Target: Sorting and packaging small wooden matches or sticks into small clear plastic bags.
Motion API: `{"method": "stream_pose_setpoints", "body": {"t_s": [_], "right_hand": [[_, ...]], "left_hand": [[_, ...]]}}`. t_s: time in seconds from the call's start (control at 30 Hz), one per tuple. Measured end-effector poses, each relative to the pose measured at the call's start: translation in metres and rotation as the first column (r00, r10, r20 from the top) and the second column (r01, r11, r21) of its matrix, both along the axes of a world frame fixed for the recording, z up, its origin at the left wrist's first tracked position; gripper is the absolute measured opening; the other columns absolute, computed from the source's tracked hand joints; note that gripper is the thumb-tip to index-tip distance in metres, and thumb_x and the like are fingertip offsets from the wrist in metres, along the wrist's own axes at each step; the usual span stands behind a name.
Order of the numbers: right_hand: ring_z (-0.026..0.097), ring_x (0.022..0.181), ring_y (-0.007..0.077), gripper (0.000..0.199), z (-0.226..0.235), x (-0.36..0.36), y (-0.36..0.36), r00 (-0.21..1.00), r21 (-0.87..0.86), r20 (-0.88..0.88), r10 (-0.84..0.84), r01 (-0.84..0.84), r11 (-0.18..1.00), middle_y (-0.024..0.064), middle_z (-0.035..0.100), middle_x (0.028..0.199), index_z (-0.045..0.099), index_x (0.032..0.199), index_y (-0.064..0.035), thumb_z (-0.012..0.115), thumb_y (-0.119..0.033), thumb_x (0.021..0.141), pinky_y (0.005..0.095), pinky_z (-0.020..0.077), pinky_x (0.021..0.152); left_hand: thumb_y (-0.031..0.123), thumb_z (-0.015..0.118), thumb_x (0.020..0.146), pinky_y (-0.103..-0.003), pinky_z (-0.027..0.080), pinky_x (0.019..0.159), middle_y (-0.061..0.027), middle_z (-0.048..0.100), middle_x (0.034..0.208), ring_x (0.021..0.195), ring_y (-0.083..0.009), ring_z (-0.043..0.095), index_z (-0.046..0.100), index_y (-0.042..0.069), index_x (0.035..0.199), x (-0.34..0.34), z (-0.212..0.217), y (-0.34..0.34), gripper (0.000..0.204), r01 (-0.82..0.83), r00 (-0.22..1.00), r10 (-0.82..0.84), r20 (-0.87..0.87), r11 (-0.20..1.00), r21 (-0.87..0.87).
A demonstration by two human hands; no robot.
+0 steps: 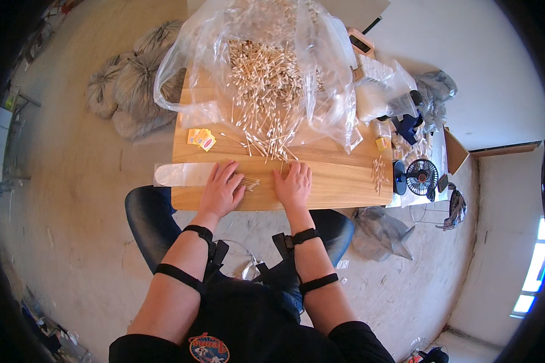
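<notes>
A large heap of cotton swabs (pixel 266 72) spills out of a clear plastic bag (pixel 191 78) onto the wooden table (pixel 339 175). My left hand (pixel 223 190) rests near the table's front edge, curved over a small bundle of cotton swabs (pixel 249 183) whose ends stick out beside the thumb. Next to that hand lies a flat, clear and white plastic packet (pixel 184 174) with a rounded end. At the near tip of the spilled heap is my right hand (pixel 294 184), thumb and forefinger around the end of a cotton swab (pixel 282 164). Its palm side is hidden.
Small yellow cards (pixel 201 138) lie left of the heap. Some loose swabs (pixel 379 174) are by the table's right edge. Beyond it stand a black fan (pixel 421 176) and clear bags (pixel 384 97). Full sacks (pixel 136 85) sit on the floor at left; a grey bag (pixel 381 233) lies at right.
</notes>
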State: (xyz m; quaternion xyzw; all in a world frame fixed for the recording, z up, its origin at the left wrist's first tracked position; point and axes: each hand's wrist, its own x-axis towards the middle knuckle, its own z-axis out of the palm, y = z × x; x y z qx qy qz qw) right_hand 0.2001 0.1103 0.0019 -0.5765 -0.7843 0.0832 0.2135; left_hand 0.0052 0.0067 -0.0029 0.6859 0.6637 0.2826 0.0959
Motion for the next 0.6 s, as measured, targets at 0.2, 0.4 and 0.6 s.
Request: {"method": "stream_pose_setpoints", "body": {"t_s": [0.2,0.4,0.6], "right_hand": [[0.056,0.087,0.0361,0.014,-0.013,0.017,-0.005,0.997,-0.019,-0.064,-0.045,0.043,0.999,0.0149,0.059,0.087,0.059,0.09,-0.005,0.067,-0.013,0.081,0.0474,0.0445,0.079],[0.056,0.084,0.0356,0.008,-0.016,0.036,-0.019,0.992,-0.04,-0.123,-0.004,-0.001,0.999,0.0136,0.06,0.087,0.062,0.086,-0.006,0.066,-0.01,0.08,0.0472,0.0457,0.076],[0.057,0.088,0.0345,0.008,-0.009,-0.001,-0.016,0.987,-0.055,-0.11,0.12,-0.127,0.99,0.0131,0.06,0.087,0.064,0.086,-0.0061,0.067,-0.01,0.079,0.0462,0.0466,0.077]], "left_hand": [[0.02,0.067,0.083,-0.05,0.031,0.113,-0.0122,0.053,0.133,0.132,-0.0286,0.045,0.063,0.008,0.108,0.002,0.0,0.0,0.028,-0.01,1.0,0.01,0.019,1.0,0.008],[0.021,0.067,0.083,-0.05,0.03,0.114,-0.0117,0.053,0.133,0.132,-0.0282,0.044,0.062,0.008,0.109,-0.001,-0.002,-0.001,0.03,-0.019,1.0,0.019,-0.001,1.0,0.004],[0.022,0.068,0.083,-0.048,0.03,0.114,-0.0116,0.051,0.136,0.133,-0.0289,0.043,0.06,0.008,0.114,-0.002,0.001,-0.001,0.035,-0.013,1.0,0.013,-0.009,1.0,-0.026]]}}
